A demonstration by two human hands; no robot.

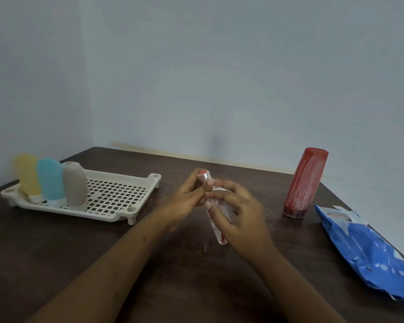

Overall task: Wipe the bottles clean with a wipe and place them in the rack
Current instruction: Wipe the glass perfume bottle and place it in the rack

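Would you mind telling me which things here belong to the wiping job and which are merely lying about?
Job: slim bottle in left hand, wipe in right hand, smeared red bottle, wipes pack, rack holding yellow bottle, blue bottle, grey bottle.
Lying about: only a white speck on the table.

Slim bottle tilted, wipe against it, tall red bottle upright, smeared

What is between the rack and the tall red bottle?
The left hand and right hand, gripping a slim bottle and wipe; head view.
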